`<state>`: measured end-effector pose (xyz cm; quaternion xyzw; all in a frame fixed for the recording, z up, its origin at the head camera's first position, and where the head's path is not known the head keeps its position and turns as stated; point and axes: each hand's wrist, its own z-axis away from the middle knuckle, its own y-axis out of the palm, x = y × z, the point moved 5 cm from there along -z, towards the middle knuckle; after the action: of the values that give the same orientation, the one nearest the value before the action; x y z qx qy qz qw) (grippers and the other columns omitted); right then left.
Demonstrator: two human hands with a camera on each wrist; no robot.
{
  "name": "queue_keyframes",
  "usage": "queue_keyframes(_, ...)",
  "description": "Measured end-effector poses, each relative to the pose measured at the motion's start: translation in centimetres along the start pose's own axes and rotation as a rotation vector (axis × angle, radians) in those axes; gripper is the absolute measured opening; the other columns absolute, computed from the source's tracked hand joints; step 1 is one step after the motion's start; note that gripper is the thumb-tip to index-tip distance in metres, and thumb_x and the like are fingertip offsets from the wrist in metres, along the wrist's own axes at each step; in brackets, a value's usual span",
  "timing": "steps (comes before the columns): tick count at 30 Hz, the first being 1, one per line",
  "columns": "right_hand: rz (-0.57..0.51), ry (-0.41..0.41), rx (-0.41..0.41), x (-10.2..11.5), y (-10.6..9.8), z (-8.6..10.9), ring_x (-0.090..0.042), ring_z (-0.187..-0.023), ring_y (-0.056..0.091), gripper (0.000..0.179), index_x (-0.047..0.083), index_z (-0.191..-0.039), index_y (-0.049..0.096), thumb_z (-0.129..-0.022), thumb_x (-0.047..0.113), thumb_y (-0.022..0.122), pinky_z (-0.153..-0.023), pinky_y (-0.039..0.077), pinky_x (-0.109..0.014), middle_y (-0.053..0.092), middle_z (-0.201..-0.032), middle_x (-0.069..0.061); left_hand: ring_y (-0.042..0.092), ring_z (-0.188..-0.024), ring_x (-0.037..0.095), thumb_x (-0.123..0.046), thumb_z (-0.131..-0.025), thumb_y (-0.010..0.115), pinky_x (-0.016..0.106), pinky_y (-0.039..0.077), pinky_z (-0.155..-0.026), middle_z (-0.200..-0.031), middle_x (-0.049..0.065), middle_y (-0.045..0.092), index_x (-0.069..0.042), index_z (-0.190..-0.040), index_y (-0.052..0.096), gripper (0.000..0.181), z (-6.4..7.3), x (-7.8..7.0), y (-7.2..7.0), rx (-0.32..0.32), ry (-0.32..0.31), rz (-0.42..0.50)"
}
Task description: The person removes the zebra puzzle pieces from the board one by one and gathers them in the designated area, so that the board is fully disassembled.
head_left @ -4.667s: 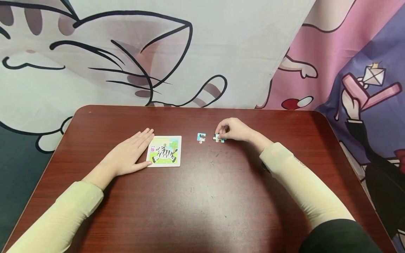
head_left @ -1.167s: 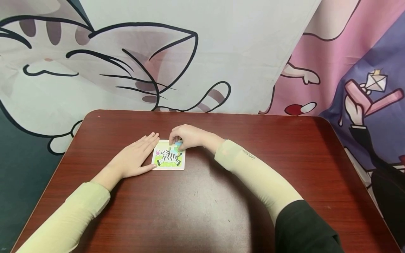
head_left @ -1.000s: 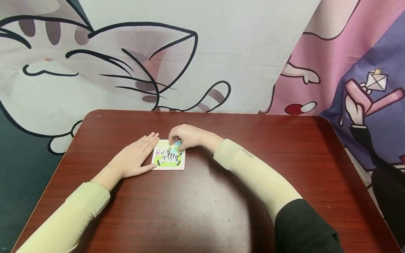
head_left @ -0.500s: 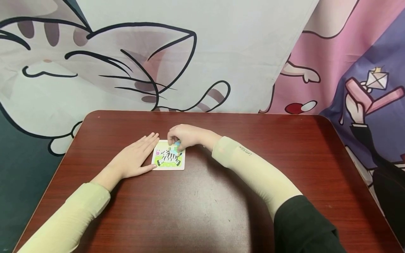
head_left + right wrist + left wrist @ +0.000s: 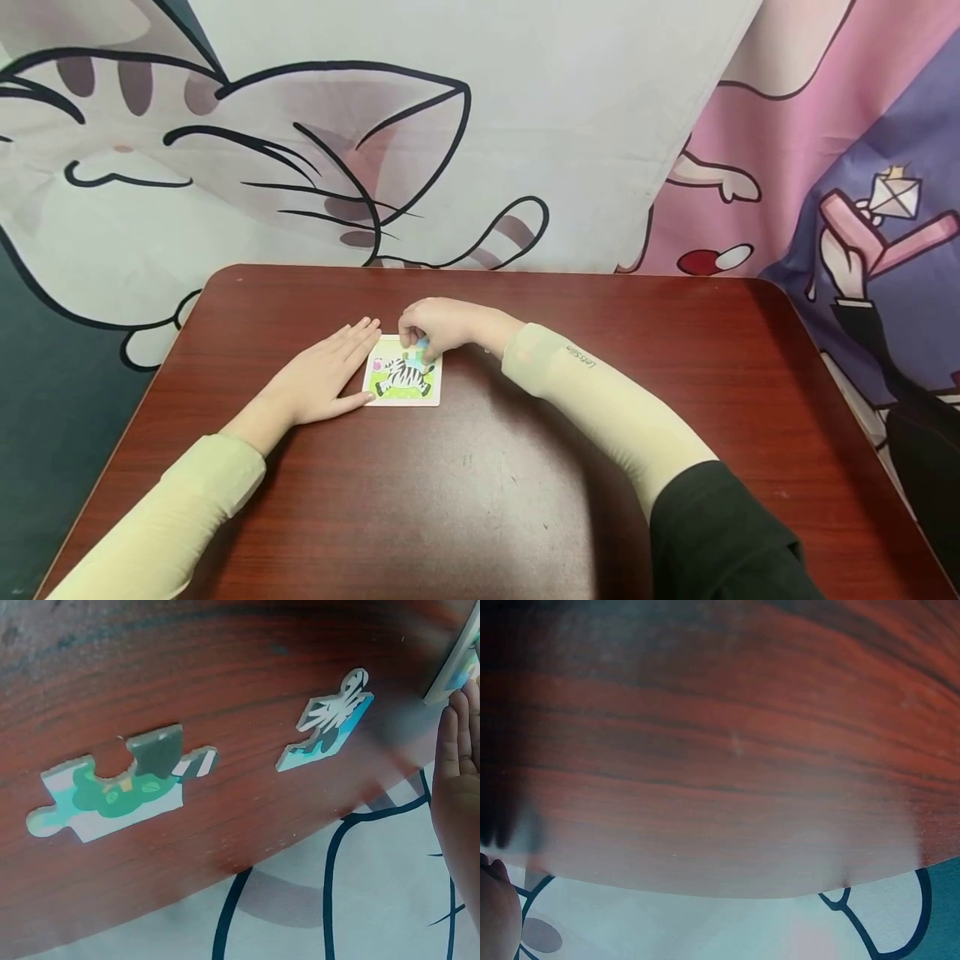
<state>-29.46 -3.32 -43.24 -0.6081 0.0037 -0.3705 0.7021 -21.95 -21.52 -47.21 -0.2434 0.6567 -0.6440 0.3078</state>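
A square jigsaw puzzle with a zebra picture in a white frame lies on the table. My left hand is flat on the table, its fingertips and thumb on the frame's left edge. With curled fingers, my right hand pinches a blue-and-green puzzle piece at the picture's upper right; the fingers partly cover it. In the right wrist view, a loose piece with a green bush and a loose blue, white and black piece lie on the table beside the puzzle. My right hand and forearm hide them in the head view.
The dark red wooden table has rounded far corners. Behind it hangs a pale cloth with a cartoon cat, with pink and purple cloth to the right. A dark shape stands past the right table edge.
Since the oldest frame, my right hand has left the loose pieces and come left onto the puzzle's upper right. Over the last second it barely moves; my left hand stays at the frame.
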Motion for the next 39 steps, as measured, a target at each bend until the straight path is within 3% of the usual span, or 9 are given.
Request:
queue_keyframes(10,0.014,-0.005,0.02,0.14,0.04,-0.11,-0.014,-0.097,0.06,0.022,0.009,-0.107,0.072,-0.088,0.008,0.084,-0.088,0.05,-0.024,0.067,-0.103,-0.002,0.026,-0.164,0.037,-0.054,-0.099,0.064,0.053,0.029,-0.132,-0.176,0.02,0.025,0.004,-0.165,0.028,0.095,0.09,-0.07,-0.09,-0.003,0.0,-0.007)
queue_keyframes(22,0.066,-0.071,-0.008,0.15,0.2,-0.12,-0.014,-0.098,0.061,0.019,0.012,-0.106,0.074,-0.09,0.013,0.083,-0.091,0.052,-0.027,0.068,-0.105,0.0,0.026,-0.164,0.037,-0.054,-0.099,0.064,0.052,0.03,-0.132,-0.176,0.019,0.026,0.004,-0.165,0.028,0.094,0.28,-0.01,-0.01,0.002,-0.008,-0.003)
queue_keyframes(39,0.051,-0.012,0.035,0.26,0.03,-0.34,-0.014,-0.099,0.059,0.027,0.009,-0.109,0.072,-0.088,0.013,0.087,-0.093,0.051,-0.027,0.068,-0.107,-0.003,0.025,-0.164,0.036,-0.055,-0.099,0.064,0.053,0.029,-0.133,-0.176,0.019,0.025,0.004,-0.165,0.028,0.095,0.07,-0.09,0.02,0.004,-0.008,-0.004)
